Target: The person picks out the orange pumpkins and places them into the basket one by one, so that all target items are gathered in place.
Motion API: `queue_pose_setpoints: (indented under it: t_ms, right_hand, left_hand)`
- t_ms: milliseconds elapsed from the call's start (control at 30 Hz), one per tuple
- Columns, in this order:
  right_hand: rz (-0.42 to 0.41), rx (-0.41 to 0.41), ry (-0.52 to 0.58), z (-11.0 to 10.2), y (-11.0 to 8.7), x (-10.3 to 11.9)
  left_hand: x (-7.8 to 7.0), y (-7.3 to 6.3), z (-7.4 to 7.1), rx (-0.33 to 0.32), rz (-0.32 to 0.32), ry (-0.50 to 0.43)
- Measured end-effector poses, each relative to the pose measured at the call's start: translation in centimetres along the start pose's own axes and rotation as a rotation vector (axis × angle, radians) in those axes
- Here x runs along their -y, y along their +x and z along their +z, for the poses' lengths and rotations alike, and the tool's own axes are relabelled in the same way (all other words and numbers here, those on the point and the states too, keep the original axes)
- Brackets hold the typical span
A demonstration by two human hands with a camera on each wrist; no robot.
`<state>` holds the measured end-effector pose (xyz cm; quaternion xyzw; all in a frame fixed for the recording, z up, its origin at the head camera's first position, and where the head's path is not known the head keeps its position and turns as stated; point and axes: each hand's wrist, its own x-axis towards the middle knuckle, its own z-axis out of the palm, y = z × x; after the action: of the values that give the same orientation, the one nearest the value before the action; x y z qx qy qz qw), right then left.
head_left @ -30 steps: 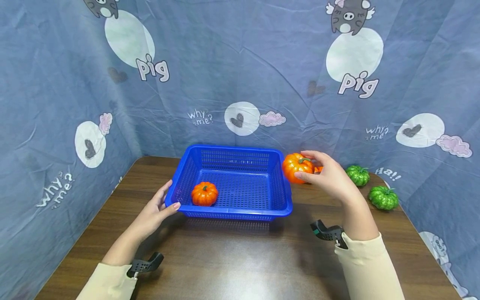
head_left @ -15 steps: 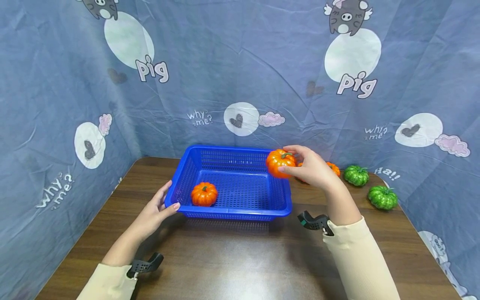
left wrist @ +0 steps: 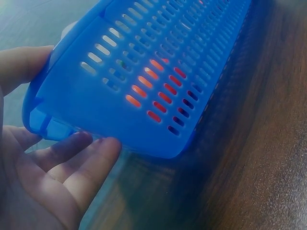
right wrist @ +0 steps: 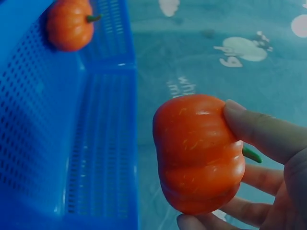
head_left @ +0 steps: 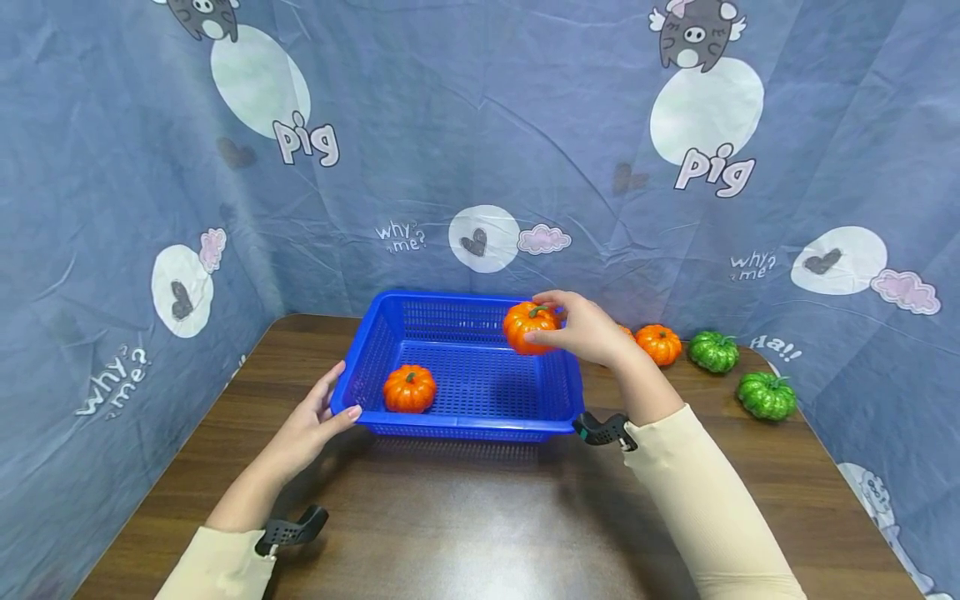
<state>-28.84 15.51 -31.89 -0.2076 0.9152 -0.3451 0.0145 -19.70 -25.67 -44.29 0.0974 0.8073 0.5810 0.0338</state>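
Observation:
A blue plastic basket (head_left: 465, 422) with slotted walls stands on the table, with one small orange pumpkin (head_left: 409, 389) inside near its front left corner. My left hand (head_left: 306, 433) grips the basket's left rim, thumb on top and fingers beneath the rim in the left wrist view. My right hand (head_left: 581, 327) pinches a second orange pumpkin (right wrist: 199, 153) between thumb and fingers, its green stem toward the palm. That pumpkin hangs over the basket's right part in the head view.
Beyond the right hand, another orange pumpkin (head_left: 658, 344) sits on the table, and part of one more shows behind the wrist. Two green pumpkins (head_left: 714, 352) stand at the right edge. A blue printed cloth (head_left: 420, 167) hangs behind the wooden table (head_left: 450, 517).
My right hand has carried the orange pumpkin left, from beside the basket's right rim to above its inside. The left hand and the basket have stayed put.

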Motion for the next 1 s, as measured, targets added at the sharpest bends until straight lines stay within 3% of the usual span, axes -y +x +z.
queue_pose_setpoints:
  t_ms: [500, 1000]
  right_hand:
    - [-0.049, 0.102, -0.059, 2.5, 3.3, 0.3]
    - [-0.020, 0.198, -0.102, 5.2, 6.1, 0.0]
  left_hand:
    - [0.4, 0.1, 0.0, -0.002, 0.021, -0.033]
    - [0.4, 0.1, 0.0, -0.002, 0.029, -0.017]
